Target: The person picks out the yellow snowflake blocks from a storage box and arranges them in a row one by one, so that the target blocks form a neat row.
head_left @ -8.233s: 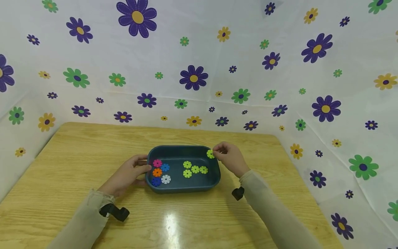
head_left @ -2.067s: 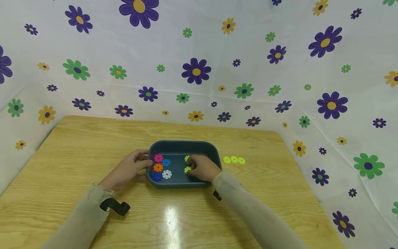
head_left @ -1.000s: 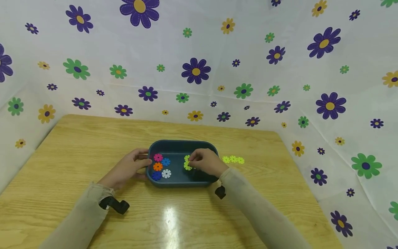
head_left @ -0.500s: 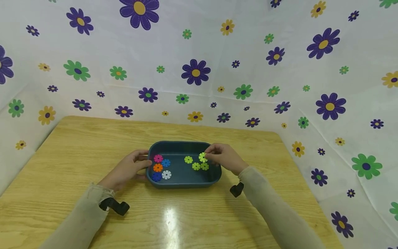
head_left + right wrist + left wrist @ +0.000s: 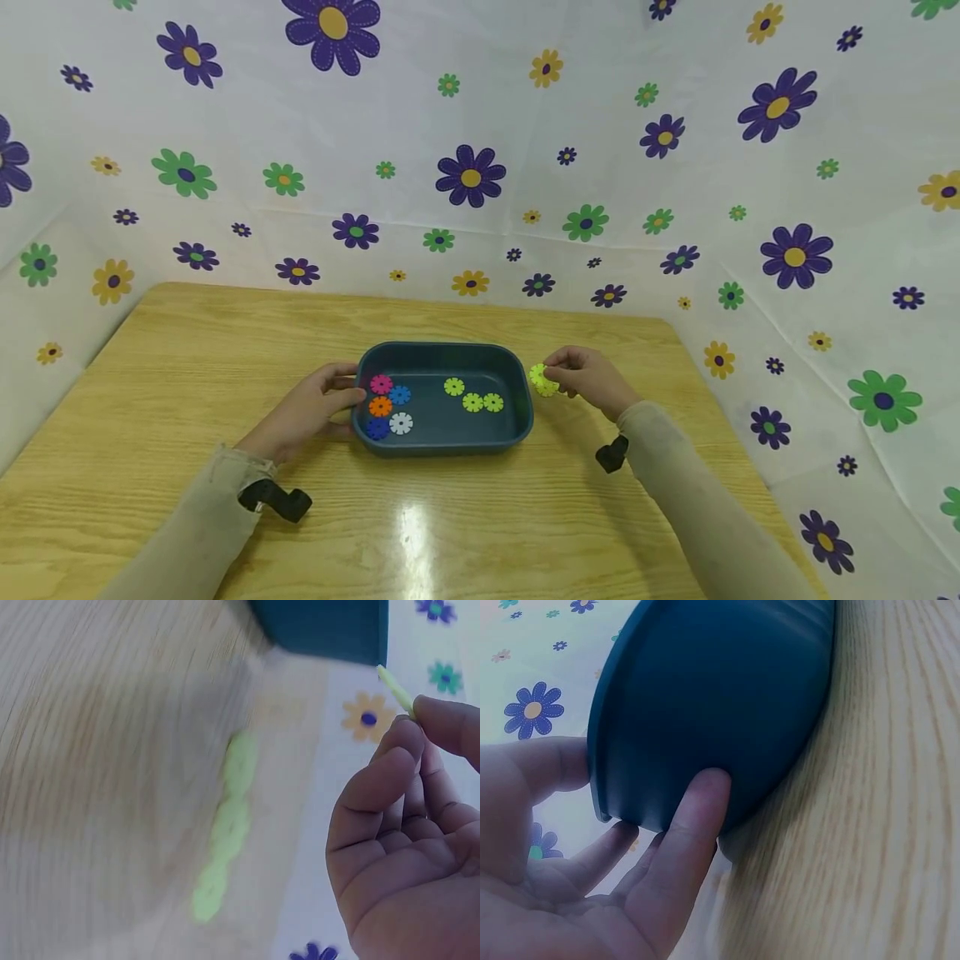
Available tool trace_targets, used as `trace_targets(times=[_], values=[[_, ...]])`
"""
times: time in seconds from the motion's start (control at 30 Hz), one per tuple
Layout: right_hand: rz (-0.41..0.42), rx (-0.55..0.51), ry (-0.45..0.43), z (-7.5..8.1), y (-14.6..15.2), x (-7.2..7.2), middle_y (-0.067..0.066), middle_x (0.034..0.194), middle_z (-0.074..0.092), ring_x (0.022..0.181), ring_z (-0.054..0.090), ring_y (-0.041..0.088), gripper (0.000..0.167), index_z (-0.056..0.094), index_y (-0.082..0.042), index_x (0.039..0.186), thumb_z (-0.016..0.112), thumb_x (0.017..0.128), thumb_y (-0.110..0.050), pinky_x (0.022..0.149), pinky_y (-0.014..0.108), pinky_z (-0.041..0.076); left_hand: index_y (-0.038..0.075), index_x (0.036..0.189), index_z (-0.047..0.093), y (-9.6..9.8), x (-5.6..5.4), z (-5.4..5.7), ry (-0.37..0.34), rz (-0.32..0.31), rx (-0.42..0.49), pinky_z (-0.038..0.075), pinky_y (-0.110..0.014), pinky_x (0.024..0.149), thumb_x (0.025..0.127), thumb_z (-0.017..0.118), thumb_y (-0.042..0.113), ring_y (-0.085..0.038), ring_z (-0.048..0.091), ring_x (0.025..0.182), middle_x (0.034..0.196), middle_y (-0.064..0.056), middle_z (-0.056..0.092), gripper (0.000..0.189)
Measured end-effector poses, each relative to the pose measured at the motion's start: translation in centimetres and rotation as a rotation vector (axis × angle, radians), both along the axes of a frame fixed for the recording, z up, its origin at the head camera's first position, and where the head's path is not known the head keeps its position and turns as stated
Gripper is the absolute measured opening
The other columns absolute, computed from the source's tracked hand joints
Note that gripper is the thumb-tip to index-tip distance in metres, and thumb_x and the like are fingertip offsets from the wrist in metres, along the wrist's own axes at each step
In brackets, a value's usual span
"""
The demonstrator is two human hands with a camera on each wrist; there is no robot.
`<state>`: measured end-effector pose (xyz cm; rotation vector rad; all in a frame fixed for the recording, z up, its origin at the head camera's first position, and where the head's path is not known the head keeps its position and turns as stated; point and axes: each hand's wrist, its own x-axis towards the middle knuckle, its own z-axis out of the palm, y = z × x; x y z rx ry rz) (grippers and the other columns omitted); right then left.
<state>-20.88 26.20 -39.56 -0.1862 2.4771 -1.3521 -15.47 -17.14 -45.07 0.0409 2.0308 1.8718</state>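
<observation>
My left hand (image 5: 307, 410) grips the left end of a dark blue-green plastic tray (image 5: 442, 449), its thumb at the rim; in the left wrist view fingers (image 5: 697, 802) press the outer wall. Just past the tray's right end, my right hand (image 5: 594, 382) pinches a yellow-green notched snowflake disc (image 5: 537, 372) between thumb and fingertips. The right wrist view has that disc (image 5: 396, 690) edge-on, above the table. Three like discs form a row (image 5: 227, 829) on the table, mostly hidden by the hand in the head view. Three more yellow-green discs (image 5: 472, 402) lie in the tray.
At the tray's left end lie pink (image 5: 381, 384), orange (image 5: 380, 407), white (image 5: 401, 423) and two blue discs (image 5: 401, 395). Beneath is a wooden table (image 5: 330, 533). A flower-print sheet (image 5: 405, 100) hangs behind and at both sides.
Over the last second my right hand has lifted a yellow-green disc from the tray and carried it rightward past the rim. Earlier, three discs came to lie on the table. The left hand stays put.
</observation>
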Motion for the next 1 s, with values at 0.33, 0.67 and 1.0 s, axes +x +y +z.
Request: trace_targets(times=[0.33,0.67,1.0], values=[[-0.068,0.045,-0.018,-0.4,3.5,-0.2,0.014,0.103,0.063,0.084,0.057,0.024,0.03,0.063,0.002,0.122,0.064,0.104,-0.022,0.074,0.034,0.053,0.004,0.158,0.032,0.0,0.1,0.2,-0.002,0.0,0.001,0.062,-0.045,0.088,0.105,0.063,0.022,-0.038,0.06,0.121,0.151,-0.027,0.042,0.065],[-0.138,0.078,-0.038,-1.4,6.5,-0.2,0.013,0.105,0.065,0.087,0.059,0.022,0.03,0.062,0.002,0.121,0.064,0.104,-0.023,0.08,0.036,0.055,0.003,0.157,0.034,0.0,0.1,0.1,0.008,-0.004,0.001,0.062,-0.045,0.087,0.104,0.063,0.023,-0.037,0.061,0.12,0.149,-0.027,0.043,0.063],[-0.172,0.099,-0.039,-2.6,8.7,-0.6,0.01,0.102,0.066,0.086,0.059,0.021,0.033,0.062,0.003,0.123,0.062,0.105,-0.024,0.077,0.034,0.056,0.003,0.157,0.033,-0.1,0.1,0.0,0.007,-0.002,0.001,0.063,-0.044,0.087,0.104,0.063,0.023,-0.037,0.061,0.119,0.149,-0.027,0.043,0.064]])
